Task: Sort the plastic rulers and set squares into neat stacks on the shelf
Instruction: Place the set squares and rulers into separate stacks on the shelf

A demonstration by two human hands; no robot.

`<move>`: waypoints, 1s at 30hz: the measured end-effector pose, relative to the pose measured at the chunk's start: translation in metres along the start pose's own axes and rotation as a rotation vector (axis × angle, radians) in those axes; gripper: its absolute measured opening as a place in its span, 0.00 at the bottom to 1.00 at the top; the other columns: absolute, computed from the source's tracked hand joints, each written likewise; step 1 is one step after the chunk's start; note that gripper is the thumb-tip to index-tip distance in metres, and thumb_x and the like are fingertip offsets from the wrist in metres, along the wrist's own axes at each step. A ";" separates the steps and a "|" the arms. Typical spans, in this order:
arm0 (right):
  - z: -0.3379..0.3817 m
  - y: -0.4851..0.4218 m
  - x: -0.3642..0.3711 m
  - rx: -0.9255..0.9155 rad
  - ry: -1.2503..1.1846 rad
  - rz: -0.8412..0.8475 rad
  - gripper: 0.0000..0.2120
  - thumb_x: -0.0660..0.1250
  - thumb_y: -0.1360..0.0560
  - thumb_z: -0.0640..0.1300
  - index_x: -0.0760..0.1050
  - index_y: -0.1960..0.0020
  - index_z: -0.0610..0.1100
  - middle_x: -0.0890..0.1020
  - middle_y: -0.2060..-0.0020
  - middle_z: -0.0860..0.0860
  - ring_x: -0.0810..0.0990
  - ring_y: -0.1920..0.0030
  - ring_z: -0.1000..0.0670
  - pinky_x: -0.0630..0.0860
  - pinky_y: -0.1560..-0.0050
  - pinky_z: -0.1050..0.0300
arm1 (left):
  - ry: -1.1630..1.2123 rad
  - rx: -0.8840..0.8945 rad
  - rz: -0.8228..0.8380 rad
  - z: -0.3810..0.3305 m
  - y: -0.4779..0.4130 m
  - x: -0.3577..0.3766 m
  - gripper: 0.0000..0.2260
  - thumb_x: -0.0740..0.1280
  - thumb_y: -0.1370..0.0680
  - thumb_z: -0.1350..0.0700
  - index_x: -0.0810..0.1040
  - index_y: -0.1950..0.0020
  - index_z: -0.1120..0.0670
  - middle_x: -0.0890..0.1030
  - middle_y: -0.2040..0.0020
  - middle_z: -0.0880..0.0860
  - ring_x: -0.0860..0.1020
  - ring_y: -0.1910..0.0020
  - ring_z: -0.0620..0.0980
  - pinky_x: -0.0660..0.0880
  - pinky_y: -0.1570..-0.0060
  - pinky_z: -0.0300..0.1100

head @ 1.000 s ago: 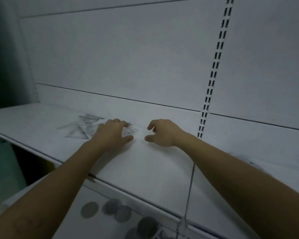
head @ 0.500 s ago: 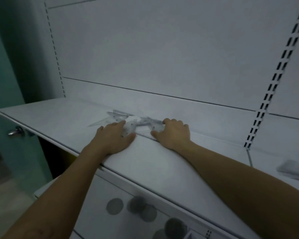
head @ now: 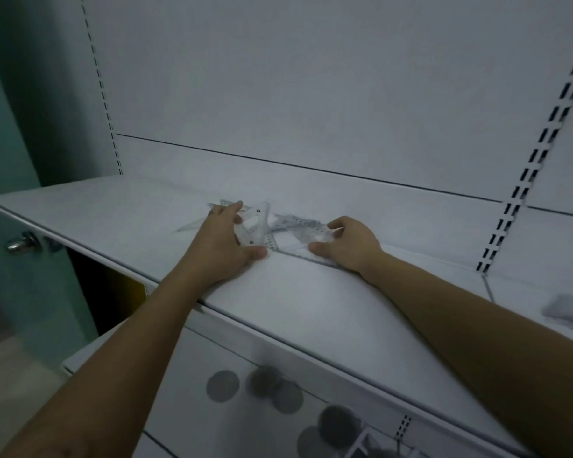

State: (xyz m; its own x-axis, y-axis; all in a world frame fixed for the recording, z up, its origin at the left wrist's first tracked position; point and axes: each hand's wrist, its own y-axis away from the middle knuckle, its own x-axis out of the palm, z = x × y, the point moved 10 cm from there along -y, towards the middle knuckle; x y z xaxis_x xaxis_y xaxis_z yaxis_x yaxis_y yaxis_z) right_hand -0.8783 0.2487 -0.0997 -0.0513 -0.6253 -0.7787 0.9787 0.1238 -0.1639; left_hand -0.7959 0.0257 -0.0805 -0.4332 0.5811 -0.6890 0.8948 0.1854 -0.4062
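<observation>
A loose pile of clear plastic rulers and set squares (head: 280,223) lies on the white shelf (head: 113,213), near its back. My left hand (head: 224,246) grips a clear set square (head: 253,231) between thumb and fingers, lifting its near edge. My right hand (head: 349,242) pinches another clear set square (head: 306,233) at the pile's right side. A long clear ruler (head: 311,257) lies flat under my right hand, running toward the right.
The white back panel (head: 311,94) rises behind the shelf, with slotted uprights (head: 536,153) at right and left. A pale blurred object (head: 569,312) lies on the shelf at far right. A teal door with a metal knob (head: 22,242) stands left. Grey round shapes (head: 262,385) show on the panel below.
The view has swung left and closer. My left hand has curled round a set square and raised it; my right hand has shifted right and pinched another piece.
</observation>
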 end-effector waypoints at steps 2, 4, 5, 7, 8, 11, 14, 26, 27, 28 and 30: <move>-0.004 0.001 -0.006 0.009 -0.214 -0.023 0.30 0.78 0.34 0.49 0.72 0.36 0.44 0.78 0.48 0.50 0.76 0.50 0.51 0.70 0.49 0.61 | 0.095 -0.019 -0.024 0.005 -0.001 -0.004 0.40 0.78 0.33 0.53 0.62 0.26 0.52 0.72 0.39 0.50 0.76 0.54 0.49 0.71 0.54 0.37; -0.010 0.002 -0.014 0.028 -0.348 -0.065 0.26 0.78 0.33 0.44 0.73 0.39 0.44 0.80 0.54 0.50 0.77 0.55 0.53 0.70 0.55 0.64 | 0.238 -0.060 -0.035 0.012 -0.001 -0.007 0.38 0.78 0.33 0.57 0.63 0.28 0.50 0.75 0.44 0.48 0.77 0.60 0.47 0.71 0.61 0.34; -0.012 0.001 -0.017 0.040 -0.376 -0.082 0.23 0.77 0.33 0.43 0.73 0.41 0.44 0.81 0.58 0.51 0.77 0.57 0.54 0.71 0.58 0.65 | 0.302 -0.077 -0.029 0.014 0.000 -0.007 0.36 0.78 0.32 0.58 0.64 0.29 0.50 0.76 0.46 0.47 0.78 0.60 0.48 0.73 0.62 0.35; -0.016 0.000 -0.020 0.067 -0.382 -0.095 0.15 0.76 0.32 0.41 0.76 0.47 0.44 0.81 0.61 0.50 0.79 0.58 0.53 0.75 0.56 0.62 | 0.389 -0.093 -0.008 0.015 0.000 -0.005 0.32 0.77 0.32 0.60 0.67 0.33 0.51 0.79 0.49 0.49 0.79 0.60 0.50 0.77 0.62 0.39; -0.016 -0.002 -0.019 0.075 -0.372 -0.087 0.12 0.75 0.31 0.41 0.78 0.49 0.44 0.82 0.59 0.48 0.81 0.56 0.50 0.78 0.53 0.58 | 0.425 -0.101 -0.006 0.016 0.001 -0.005 0.28 0.77 0.32 0.60 0.69 0.36 0.51 0.80 0.49 0.50 0.79 0.61 0.50 0.78 0.62 0.40; -0.009 -0.002 -0.021 0.037 -0.285 -0.066 0.04 0.73 0.29 0.38 0.78 0.58 0.43 0.82 0.62 0.48 0.80 0.61 0.48 0.75 0.59 0.60 | 0.419 -0.126 -0.013 0.018 -0.001 -0.005 0.19 0.76 0.31 0.59 0.72 0.46 0.52 0.82 0.51 0.51 0.81 0.58 0.49 0.77 0.59 0.40; -0.007 0.003 -0.032 0.040 -0.314 -0.042 0.07 0.76 0.31 0.41 0.79 0.64 0.41 0.80 0.68 0.49 0.77 0.68 0.51 0.72 0.65 0.62 | 0.334 -0.132 0.009 0.014 -0.005 -0.001 0.20 0.76 0.31 0.56 0.74 0.43 0.53 0.82 0.48 0.49 0.81 0.53 0.48 0.77 0.53 0.40; -0.034 0.054 -0.114 0.003 -0.393 0.027 0.12 0.64 0.21 0.46 0.80 0.51 0.38 0.83 0.60 0.41 0.85 0.65 0.43 0.78 0.72 0.58 | 0.370 -0.063 0.007 -0.059 -0.005 0.014 0.23 0.75 0.31 0.65 0.74 0.38 0.55 0.84 0.57 0.51 0.82 0.57 0.49 0.78 0.61 0.43; -0.040 0.058 -0.123 -0.001 -0.395 0.032 0.11 0.63 0.20 0.44 0.79 0.50 0.38 0.83 0.59 0.41 0.85 0.65 0.44 0.78 0.72 0.58 | 0.399 -0.045 0.032 -0.070 -0.004 0.020 0.20 0.75 0.31 0.65 0.77 0.42 0.56 0.85 0.59 0.52 0.83 0.57 0.49 0.78 0.57 0.42; -0.048 0.063 -0.132 0.001 -0.396 0.042 0.10 0.62 0.20 0.42 0.78 0.49 0.37 0.82 0.59 0.40 0.85 0.64 0.44 0.79 0.71 0.57 | 0.426 -0.025 0.059 -0.082 -0.003 0.028 0.16 0.75 0.32 0.65 0.80 0.46 0.57 0.85 0.60 0.52 0.83 0.57 0.49 0.78 0.58 0.39; -0.066 0.072 -0.152 0.018 -0.393 0.059 0.09 0.61 0.20 0.39 0.77 0.49 0.36 0.82 0.57 0.39 0.85 0.61 0.43 0.79 0.69 0.57 | 0.475 0.013 0.099 -0.107 -0.001 0.044 0.10 0.74 0.31 0.66 0.82 0.53 0.56 0.85 0.61 0.54 0.84 0.59 0.48 0.74 0.63 0.32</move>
State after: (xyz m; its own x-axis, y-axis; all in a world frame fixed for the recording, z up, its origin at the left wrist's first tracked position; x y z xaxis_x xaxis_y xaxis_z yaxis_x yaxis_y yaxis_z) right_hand -0.8129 0.4036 -0.0332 0.0814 -0.8651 -0.4950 0.9812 0.1567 -0.1124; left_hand -0.8041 0.1360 -0.0456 -0.2459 0.8934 -0.3760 0.9266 0.1028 -0.3616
